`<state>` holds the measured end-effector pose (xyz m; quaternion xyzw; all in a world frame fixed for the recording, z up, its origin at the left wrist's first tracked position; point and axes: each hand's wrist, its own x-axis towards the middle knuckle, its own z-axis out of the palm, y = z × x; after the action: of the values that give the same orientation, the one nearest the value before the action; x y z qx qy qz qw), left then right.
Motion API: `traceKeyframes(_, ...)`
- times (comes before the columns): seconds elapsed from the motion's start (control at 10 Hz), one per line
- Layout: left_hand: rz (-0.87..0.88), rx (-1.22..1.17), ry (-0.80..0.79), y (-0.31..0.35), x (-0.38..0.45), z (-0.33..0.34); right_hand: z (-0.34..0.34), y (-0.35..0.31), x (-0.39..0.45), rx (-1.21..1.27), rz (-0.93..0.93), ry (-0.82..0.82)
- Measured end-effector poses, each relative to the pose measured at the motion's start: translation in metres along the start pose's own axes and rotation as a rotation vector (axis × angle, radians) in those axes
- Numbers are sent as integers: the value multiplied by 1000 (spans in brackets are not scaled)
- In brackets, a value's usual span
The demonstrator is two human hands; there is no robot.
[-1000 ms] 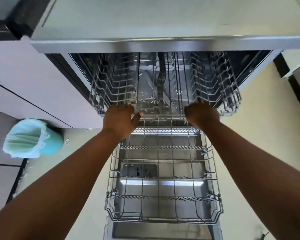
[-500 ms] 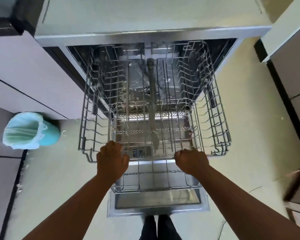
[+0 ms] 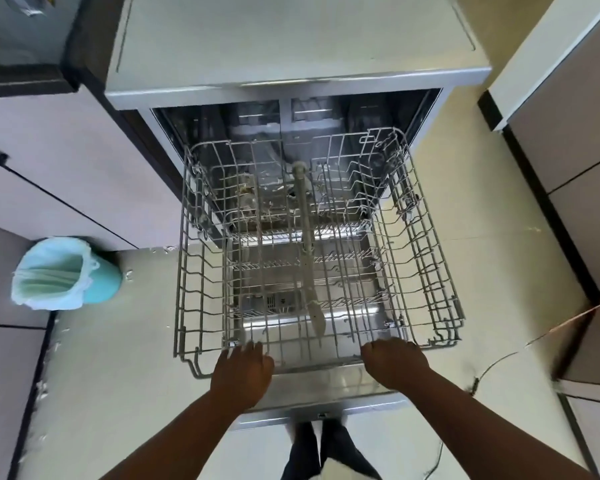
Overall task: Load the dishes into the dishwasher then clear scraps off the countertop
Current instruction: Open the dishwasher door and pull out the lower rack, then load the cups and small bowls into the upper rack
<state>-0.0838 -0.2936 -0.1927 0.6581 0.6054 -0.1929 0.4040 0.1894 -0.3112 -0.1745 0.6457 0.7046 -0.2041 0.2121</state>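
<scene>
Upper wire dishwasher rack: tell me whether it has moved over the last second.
Yes. The upper wire rack has slid out of the grey dishwasher body toward the person, now covering the lower rack.

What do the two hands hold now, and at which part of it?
Both hands, left and right, grip the upper wire rack of the dishwasher at its front rail.

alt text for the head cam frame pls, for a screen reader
Both hands, left hand and right hand, grip the front rim of an empty upper dishwasher rack pulled out over the open dishwasher door. A lined teal bin stands on the floor at left.
</scene>
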Motion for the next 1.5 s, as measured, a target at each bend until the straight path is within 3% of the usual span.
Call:
traceKeyframes(0.1, -72, 65, 89, 7, -10, -11, -1, -1, 1, 41, 17, -164)
traceKeyframes(0.2, 74, 178, 121, 1, -18, -11, 0, 4, -1, 46, 12, -119)
traceKeyframes(0.5, 131, 498, 210, -35, -45, -7, -5, -12, -49, 105, 94, 39)
traceKeyframes(0.8, 135, 496, 408, -40, -111, 10, -3, -56, -112, 28, -31, 89)
traceKeyframes(1.1, 119, 418, 395, -60, -164, 13, -14, -117, -137, 53, -154, 97)
traceKeyframes(1.2, 83, 379, 314, -69, -183, -2, -22, -144, -130, 31, -188, 109)
traceKeyframes(1.3, 79, 296, 309, -97, -199, -17, -34, -183, -116, -18, -242, 132)
traceKeyframes(1.4, -4, 352, 460, -136, -197, -26, -50, -231, -100, -49, -318, 159)
traceKeyframes(1.5, -6, 258, 473, -176, -196, -46, -71, -282, -85, -87, -347, 174)
